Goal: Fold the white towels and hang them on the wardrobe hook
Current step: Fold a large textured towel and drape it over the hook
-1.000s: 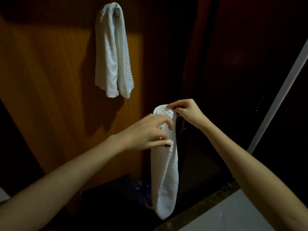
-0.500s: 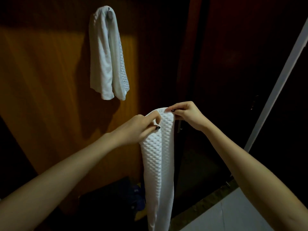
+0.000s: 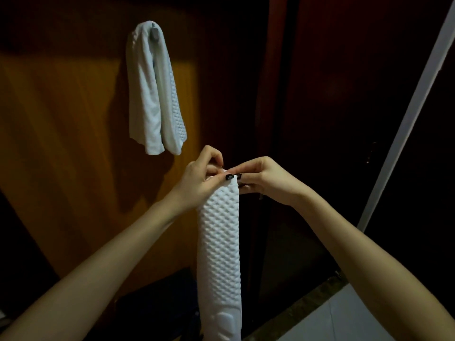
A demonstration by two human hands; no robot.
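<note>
A narrow folded towel (image 3: 219,242) is held up by its top edge in front of the wardrobe (image 3: 61,156). Its long axis runs from 12 to 6 o'clock, and its lower end is cut off by the bottom of the view. The top edge is pinched from both sides. The 9 o'clock corner is gripped by the left hand (image 3: 197,180) between thumb and curled fingers. The 3 o'clock corner is nipped by the right hand (image 3: 266,178) between thumb and forefinger, with the other fingers curled beneath. Whether the two hands' fingertips touch over the cloth cannot be told.

The hook (image 3: 154,33) is seen at about 11 o'clock from the hands, well above them. It is already loaded with a hung towel (image 3: 152,94), draped in two strips, one smooth and one waffled; whether that is one towel or two cannot be told. Its bottom hangs just above the left hand, apart from it.

The left hand is judged the nearer to the hook. Both forearms are raised and angled inward, converging on the towel's top. The fold is judged nearly done. A lift toward 11 o'clock is called for next, with the towel's middle, not its top, laid over the hook. A slip off the crowded hook is the likely risk.
</note>
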